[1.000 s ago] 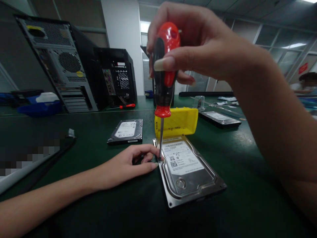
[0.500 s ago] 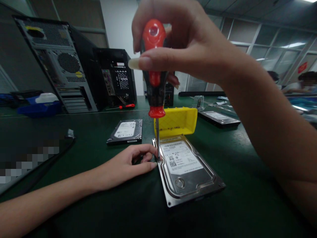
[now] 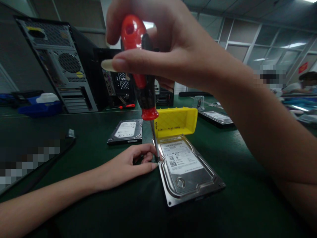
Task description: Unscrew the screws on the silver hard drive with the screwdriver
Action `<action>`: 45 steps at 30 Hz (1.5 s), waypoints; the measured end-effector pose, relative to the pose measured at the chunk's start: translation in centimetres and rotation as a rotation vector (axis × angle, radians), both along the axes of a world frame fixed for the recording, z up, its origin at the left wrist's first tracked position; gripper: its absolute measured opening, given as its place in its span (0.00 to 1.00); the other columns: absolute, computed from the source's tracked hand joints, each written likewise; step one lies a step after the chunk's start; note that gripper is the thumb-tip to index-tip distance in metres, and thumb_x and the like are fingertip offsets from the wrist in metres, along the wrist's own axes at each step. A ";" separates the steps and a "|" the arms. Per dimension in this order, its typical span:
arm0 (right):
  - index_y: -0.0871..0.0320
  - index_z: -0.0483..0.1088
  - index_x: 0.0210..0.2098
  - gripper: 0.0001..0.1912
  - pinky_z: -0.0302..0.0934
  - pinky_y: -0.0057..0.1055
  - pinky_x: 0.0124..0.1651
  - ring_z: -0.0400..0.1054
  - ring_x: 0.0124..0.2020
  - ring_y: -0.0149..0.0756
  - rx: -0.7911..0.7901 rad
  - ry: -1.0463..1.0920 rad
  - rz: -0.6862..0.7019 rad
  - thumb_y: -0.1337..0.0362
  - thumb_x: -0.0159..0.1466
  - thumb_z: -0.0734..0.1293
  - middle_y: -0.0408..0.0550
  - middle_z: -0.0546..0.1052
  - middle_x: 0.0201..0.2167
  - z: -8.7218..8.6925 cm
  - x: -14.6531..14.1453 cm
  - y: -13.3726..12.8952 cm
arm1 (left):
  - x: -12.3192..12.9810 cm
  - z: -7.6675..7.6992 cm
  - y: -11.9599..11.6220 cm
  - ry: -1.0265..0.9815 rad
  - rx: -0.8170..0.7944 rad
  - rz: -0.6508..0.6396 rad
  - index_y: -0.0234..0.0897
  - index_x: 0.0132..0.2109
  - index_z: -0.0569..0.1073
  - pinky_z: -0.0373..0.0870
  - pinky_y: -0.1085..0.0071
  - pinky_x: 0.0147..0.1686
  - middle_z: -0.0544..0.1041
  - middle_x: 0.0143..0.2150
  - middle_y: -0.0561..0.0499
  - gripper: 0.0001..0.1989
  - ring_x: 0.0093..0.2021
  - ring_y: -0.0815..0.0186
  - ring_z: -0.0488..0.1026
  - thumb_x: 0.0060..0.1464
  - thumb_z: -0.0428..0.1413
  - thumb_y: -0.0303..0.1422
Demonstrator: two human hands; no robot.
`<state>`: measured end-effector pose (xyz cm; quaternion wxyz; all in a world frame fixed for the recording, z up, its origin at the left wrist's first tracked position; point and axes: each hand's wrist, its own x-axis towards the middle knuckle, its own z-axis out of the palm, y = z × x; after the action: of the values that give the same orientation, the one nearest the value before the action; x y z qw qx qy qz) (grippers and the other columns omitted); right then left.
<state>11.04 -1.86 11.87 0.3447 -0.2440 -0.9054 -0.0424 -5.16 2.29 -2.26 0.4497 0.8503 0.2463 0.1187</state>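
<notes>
Hard drive (image 3: 189,181) seen lying flat, label up, on the green table (image 3: 99,211). Its left edge is touched by the fingertips of the left hand (image 3: 133,162), fingers curled; whether anything is pinched there cannot be told. Red-and-black screwdriver (image 3: 146,96) is gripped by its handle in the right hand (image 3: 170,59), thumb laid across the front; handle leaned left, tip set at the drive's left edge, just beside the left fingertips. Yellow box (image 3: 177,115), open side turned forward, is placed right behind the drive. Second drive (image 3: 126,130) noted to the left, third drive (image 3: 218,118) to the right. Farther back, a small red screwdriver (image 3: 127,106) is seen near a tall computer case (image 3: 81,62).
</notes>
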 end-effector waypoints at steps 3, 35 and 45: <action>0.77 0.57 0.46 0.20 0.48 0.00 0.28 0.54 0.24 0.02 0.008 -0.027 0.055 0.68 0.61 0.48 0.34 0.59 0.30 0.2 0.1 -0.1 | 0.0 0.0 0.0 -0.005 -0.005 -0.005 0.40 0.45 0.69 0.59 0.74 0.34 0.57 0.30 0.58 0.10 0.32 0.67 0.58 0.59 0.52 0.38; 0.67 0.59 0.44 0.15 0.68 0.22 0.32 0.68 0.35 0.24 -0.353 0.118 0.231 0.62 0.66 0.52 0.43 0.66 0.35 0.4 2.9 2.8 | -0.2 0.1 0.0 -0.012 -0.062 -0.013 0.41 0.44 0.70 0.55 0.75 0.31 0.55 0.27 0.60 0.07 0.29 0.70 0.55 0.59 0.53 0.36; 0.64 0.55 0.48 0.15 0.67 0.23 0.35 0.69 0.37 0.27 -0.454 0.099 0.289 0.63 0.65 0.50 0.41 0.67 0.37 0.6 2.8 2.1 | -0.1 0.0 0.1 -0.010 -0.044 -0.015 0.40 0.44 0.69 0.54 0.75 0.29 0.56 0.27 0.60 0.07 0.28 0.70 0.54 0.59 0.53 0.35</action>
<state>13.88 0.29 12.52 0.3274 -0.1851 -0.8993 0.2231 -5.23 2.35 -2.23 0.4706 0.8413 0.2402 0.1140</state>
